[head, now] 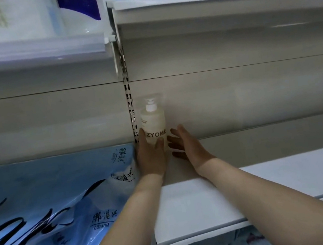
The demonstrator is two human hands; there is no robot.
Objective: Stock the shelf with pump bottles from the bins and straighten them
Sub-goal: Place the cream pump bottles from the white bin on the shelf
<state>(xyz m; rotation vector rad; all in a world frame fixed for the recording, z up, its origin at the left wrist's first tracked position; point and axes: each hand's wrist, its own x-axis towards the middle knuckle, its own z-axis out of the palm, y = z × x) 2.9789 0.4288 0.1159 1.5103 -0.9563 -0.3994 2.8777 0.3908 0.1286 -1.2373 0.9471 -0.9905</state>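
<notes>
**Setting the first bottle at the back-left corner**

Judging from what I can see, I am at the very start: one pump bottle (pixel 153 123) stands on the shelf (pixel 270 177), and the rest of that white board is bare, so nearly all the stocking is left. No bins show in this view. The bottle sits upright at the far left rear, just beside the slotted upright (pixel 132 114) and close to the back panel. It is pale, cream-white, with a white pump head and dark lettering facing me. My left hand (pixel 150 155) wraps its lower body, thumb across the front. My right hand (pixel 183 144) is flat, fingers straight, alongside the bottle's right; whether it touches, I cannot tell. Blue tissue packs (pixel 52 203) fill the neighbouring bay.
</notes>
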